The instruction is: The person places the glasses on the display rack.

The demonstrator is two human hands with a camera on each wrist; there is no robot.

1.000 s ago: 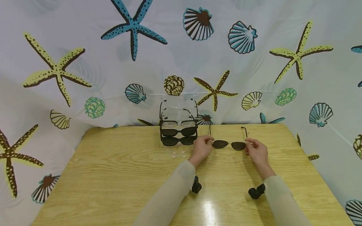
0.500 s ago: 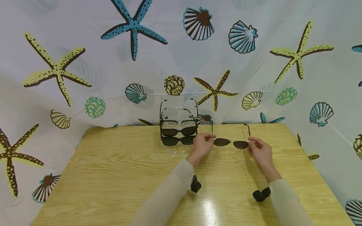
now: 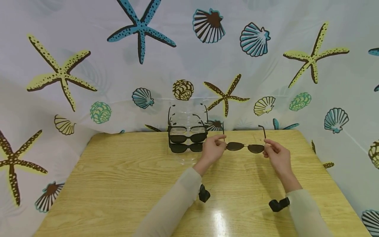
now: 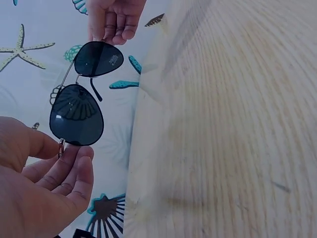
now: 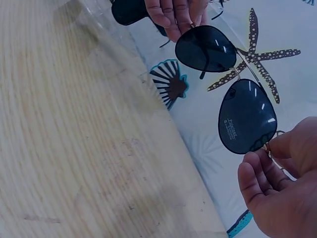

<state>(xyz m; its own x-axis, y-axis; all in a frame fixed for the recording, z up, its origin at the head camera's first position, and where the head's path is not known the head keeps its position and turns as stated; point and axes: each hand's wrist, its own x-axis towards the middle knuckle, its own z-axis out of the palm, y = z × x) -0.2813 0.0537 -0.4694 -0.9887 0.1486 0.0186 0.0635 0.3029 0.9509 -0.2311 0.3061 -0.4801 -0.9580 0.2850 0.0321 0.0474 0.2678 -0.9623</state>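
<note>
A pair of dark-lensed aviator sunglasses (image 3: 235, 146) is held up off the table, lenses toward me and temples spread away. My left hand (image 3: 214, 148) pinches its left hinge between thumb and fingers, as the left wrist view shows up close on the near lens (image 4: 77, 116). At the other hinge my right hand (image 3: 277, 157) pinches the frame the same way; small print shows on that lens (image 5: 247, 116) in the right wrist view. Just left of my left hand, a clear display stand (image 3: 185, 161) bears several pairs of eyewear, the lowest being black sunglasses (image 3: 179, 148).
The wooden table (image 3: 124, 184) reaches back to a white cloth (image 3: 118, 72) printed with starfish and shells. Black wrist cameras (image 3: 204, 193) hang beneath both sleeves. Clear glasses (image 3: 177, 129) sit above the dark pairs on the stand.
Both hands have carried the aviator sunglasses a little to the right and upward. The sunglasses now tilt slightly, right side lower. The eyewear on the stand stays as it was.
</note>
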